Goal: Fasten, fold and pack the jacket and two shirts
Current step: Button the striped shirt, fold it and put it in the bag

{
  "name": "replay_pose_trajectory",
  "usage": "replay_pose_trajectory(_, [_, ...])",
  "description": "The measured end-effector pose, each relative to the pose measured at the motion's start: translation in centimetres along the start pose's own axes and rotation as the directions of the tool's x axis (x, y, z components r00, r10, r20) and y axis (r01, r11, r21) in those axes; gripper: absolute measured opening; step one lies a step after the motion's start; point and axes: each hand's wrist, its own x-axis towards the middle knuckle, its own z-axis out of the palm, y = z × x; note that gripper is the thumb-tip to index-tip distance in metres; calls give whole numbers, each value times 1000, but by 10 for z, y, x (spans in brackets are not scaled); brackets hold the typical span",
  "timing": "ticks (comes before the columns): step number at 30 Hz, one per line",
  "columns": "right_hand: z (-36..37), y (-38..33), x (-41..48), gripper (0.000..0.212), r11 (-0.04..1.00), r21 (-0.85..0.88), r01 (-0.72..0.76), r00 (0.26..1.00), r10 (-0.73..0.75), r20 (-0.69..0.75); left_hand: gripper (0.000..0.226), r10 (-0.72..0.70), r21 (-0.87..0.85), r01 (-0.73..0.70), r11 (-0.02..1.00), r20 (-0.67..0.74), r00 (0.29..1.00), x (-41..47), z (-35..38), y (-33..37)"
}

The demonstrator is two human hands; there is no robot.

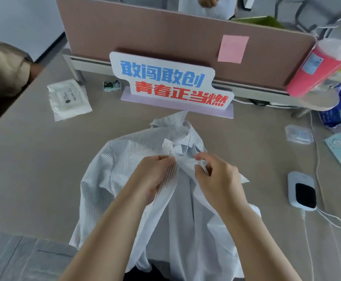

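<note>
Both the left hand (155, 175) and right hand (216, 177) pinch the striped shirt (125, 159) placket near the collar, probably buttoning, so loose fabric over the desk (34, 169) edge could drag it crooked.

We see a grey-beige desk (34, 159) in even light | a mauve partition (165, 37) closes its far edge, with a pink sticky note (233, 48) on it | grey floor tiles (13, 258) lower left | we note a pale wall (19, 21) upper left | an office chair (315, 15) stands beyond the partition
</note>
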Motion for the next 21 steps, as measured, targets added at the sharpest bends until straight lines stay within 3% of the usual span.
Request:
replay_pose_trajectory(3, [3,7,-12,18,992,25,122,992,-122,-18,34,-20,-3,20,1000,-3,1000,-6,9,-15])
replay_pose_trajectory(7, [8,23,-30,14,952,32,303,949,-305,79,56,-94,110,107,988,-118,989,-7,19,-26])
replay_pose_trajectory(11, [12,35,-43,19,926,5,378,915,-374,150,81,-78,120,90,989,-103,992,-12,25,-37])
replay_pose_trajectory(12, [12,37,-46,22,923,20,384,910,-383,161,75,-70,116,83,990,-116,991,-12,26,-41])
replay_pose_trajectory(14, [11,39,-50,27,941,112,318,924,-334,184,42,-61,150,87,985,-168,984,-11,24,-47])
replay_pose_trajectory(16, [8,40,-51,23,967,230,110,948,-172,267,19,-69,95,90,991,-200,977,-13,21,-50])
replay_pose_trajectory(18, [8,43,-53,23,949,311,-58,933,-60,355,16,-82,1,84,996,-179,980,-14,15,-54])
replay_pose_trajectory(21, [9,46,-54,24,925,348,-151,923,5,385,17,-83,-66,73,995,-163,983,-16,6,-61])
